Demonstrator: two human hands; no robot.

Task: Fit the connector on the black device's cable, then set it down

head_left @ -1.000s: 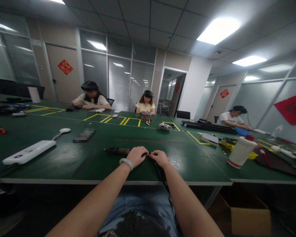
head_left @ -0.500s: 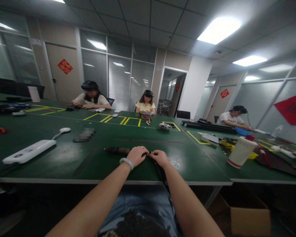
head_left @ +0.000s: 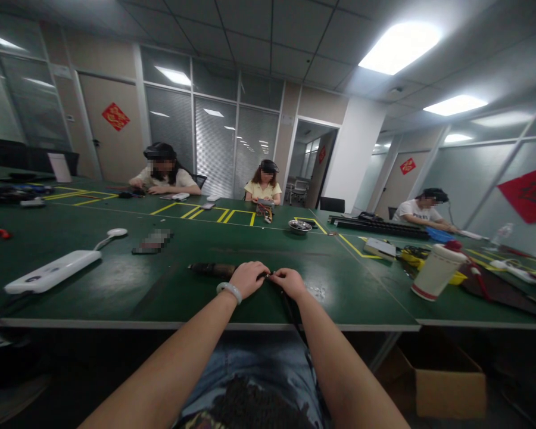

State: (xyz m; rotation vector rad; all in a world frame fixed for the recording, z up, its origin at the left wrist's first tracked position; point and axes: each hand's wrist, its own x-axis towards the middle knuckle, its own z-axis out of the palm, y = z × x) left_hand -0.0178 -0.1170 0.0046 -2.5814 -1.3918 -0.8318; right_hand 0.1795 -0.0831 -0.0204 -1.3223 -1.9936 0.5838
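Observation:
My left hand (head_left: 249, 279), with a pale bracelet at the wrist, is closed over the right end of a dark, long tool (head_left: 212, 271) lying on the green table (head_left: 174, 307). Close beside it, my right hand (head_left: 289, 281) pinches a black cable (head_left: 290, 310) that runs down over the table's front edge. The fingertips of both hands nearly meet around a small dark part, too small to make out.
A white power strip (head_left: 53, 272) lies at the left. A metal bowl (head_left: 299, 226) stands beyond my hands, and a white cup (head_left: 438, 272) is at the right. Three people sit across the table. An open cardboard box (head_left: 450, 393) is below at the right.
My hands keep nearly the same place and hold. The view has shifted slightly; nothing else has visibly moved.

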